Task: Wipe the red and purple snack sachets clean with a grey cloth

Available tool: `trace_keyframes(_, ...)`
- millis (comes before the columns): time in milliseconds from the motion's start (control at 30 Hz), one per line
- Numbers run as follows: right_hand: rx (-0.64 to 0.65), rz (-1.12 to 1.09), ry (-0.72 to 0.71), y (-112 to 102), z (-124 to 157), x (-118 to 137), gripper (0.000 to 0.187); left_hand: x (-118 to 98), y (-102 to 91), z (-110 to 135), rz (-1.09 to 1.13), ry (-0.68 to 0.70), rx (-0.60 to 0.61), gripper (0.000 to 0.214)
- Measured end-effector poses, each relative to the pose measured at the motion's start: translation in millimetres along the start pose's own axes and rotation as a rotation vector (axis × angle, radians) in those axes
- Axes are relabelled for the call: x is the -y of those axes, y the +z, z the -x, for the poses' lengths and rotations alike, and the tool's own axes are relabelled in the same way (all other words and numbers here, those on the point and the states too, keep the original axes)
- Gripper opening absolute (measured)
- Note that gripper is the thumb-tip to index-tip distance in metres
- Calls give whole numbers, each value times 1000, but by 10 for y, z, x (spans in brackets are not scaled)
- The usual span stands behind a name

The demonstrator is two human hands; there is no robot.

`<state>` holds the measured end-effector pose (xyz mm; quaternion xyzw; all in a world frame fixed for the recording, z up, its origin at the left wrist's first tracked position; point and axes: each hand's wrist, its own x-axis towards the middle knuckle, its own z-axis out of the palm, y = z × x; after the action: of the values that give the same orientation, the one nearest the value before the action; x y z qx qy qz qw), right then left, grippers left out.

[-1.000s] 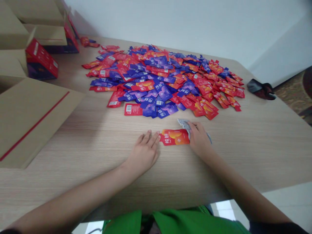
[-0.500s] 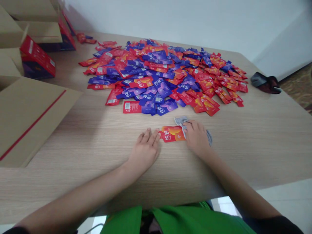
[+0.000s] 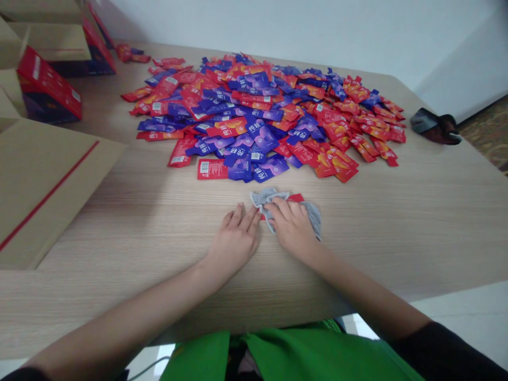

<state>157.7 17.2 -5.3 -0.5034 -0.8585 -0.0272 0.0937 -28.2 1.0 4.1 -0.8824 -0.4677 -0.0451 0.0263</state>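
On the desk [image 3: 159,296], the person's left hand [image 3: 235,235] lies flat with its fingers a little apart, their tips at the narrow end of a red packet [image 3: 296,198], while the right hand [image 3: 292,225] rests upon a grey cloth [image 3: 313,217] which covers most of this packet. Whether the right fingers are clamped on the cloth, I cannot surely tell from this view. Beyond both hands is a wide pile of red and purple packets [image 3: 254,116].
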Motion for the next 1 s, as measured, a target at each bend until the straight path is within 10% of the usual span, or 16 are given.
trace_keyframes(233,-100,-16,283,-163,178,-700,32,11,-13,-11,-21,14,32,48)
trace_keyframes(533,24,-63,-108,-91,-74,18,40,3,-5,-10,-11,7,-6,42)
trace_keyframes(800,-14,26,225,-167,187,-861,47,-14,-23,-15,-33,-5,32,46)
trace_keyframes(1000,-115,-147,47,-153,-122,-237,46,-16,-39,-21,-31,-6,36,49)
